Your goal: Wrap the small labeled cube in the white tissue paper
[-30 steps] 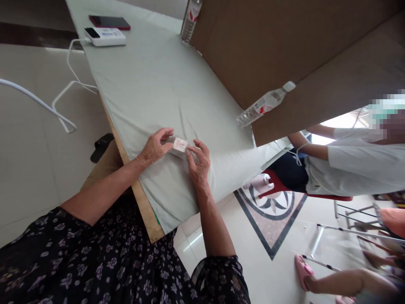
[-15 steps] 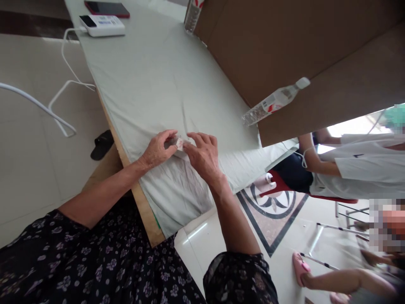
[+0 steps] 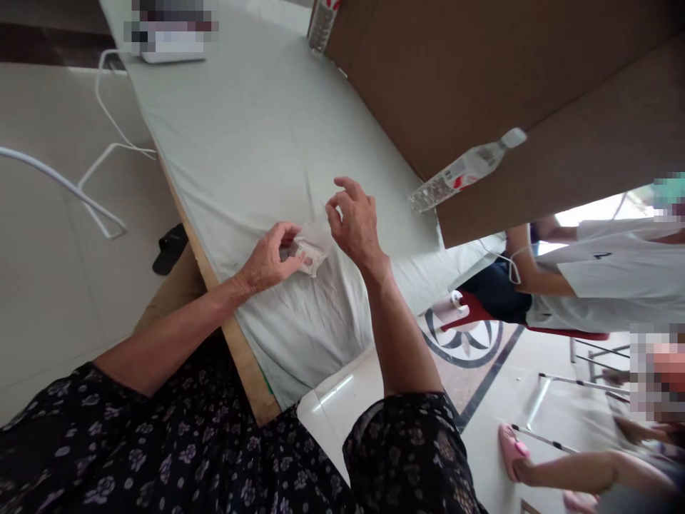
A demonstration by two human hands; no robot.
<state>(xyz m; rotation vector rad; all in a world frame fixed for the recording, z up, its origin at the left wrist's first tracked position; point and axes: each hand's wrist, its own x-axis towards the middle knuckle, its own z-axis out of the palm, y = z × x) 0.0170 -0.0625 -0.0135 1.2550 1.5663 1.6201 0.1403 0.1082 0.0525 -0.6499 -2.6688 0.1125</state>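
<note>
A small, light-coloured packet (image 3: 309, 260) with a reddish print lies near the table's front edge. My left hand (image 3: 270, 257) is closed around its left side, thumb on the near face and fingers behind. Clear plastic film (image 3: 317, 232) stretches up and to the right from the packet. Above and to the right of it, my right hand (image 3: 353, 221) is raised, thumb and forefinger pinched at the film's upper end. The packet's left side is hidden by my left hand.
A large cardboard panel (image 3: 454, 86) stands along the right side. A clear bottle (image 3: 471, 171) leans beside it, another bottle (image 3: 323, 27) stands at the far end. A white device (image 3: 174, 56) with a cable lies far left. A person in a white shirt (image 3: 615, 275) sits at right.
My right hand has moved up and right, away from the packet, drawing clear film out from it. My left hand stays on the packet, which now shows more of its printed face.
</note>
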